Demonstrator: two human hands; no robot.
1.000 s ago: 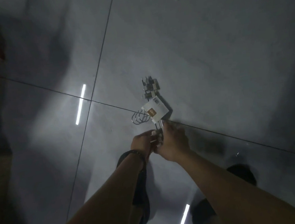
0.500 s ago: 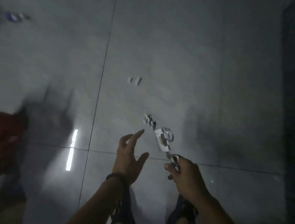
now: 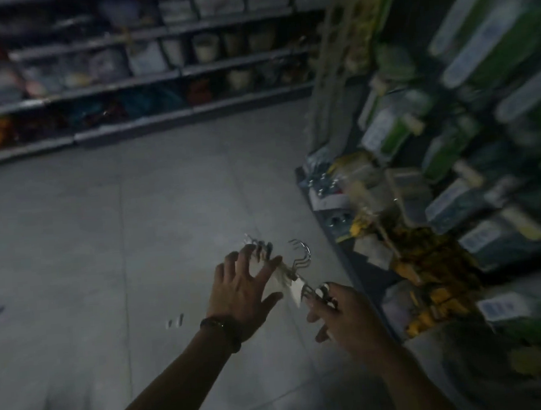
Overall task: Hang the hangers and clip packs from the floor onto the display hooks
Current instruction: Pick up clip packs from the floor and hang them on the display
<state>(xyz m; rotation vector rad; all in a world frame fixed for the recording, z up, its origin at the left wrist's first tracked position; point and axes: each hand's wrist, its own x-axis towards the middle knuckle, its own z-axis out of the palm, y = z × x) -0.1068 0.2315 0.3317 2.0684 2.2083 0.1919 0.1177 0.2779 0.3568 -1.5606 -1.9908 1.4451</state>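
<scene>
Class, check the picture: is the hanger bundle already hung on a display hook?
No: the right hand grips the hanger bundle in mid-air, short of the display.

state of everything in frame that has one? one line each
hanger bundle: off the floor, held in the air, not yet on a hook
right hand: grips the bundle's near end
left hand: fingers spread at the bundle's far end; contact unclear
small pieces: lying on the floor, not picked up
display rack: stocked with hanging packs; too blurred to see a free hook
</scene>
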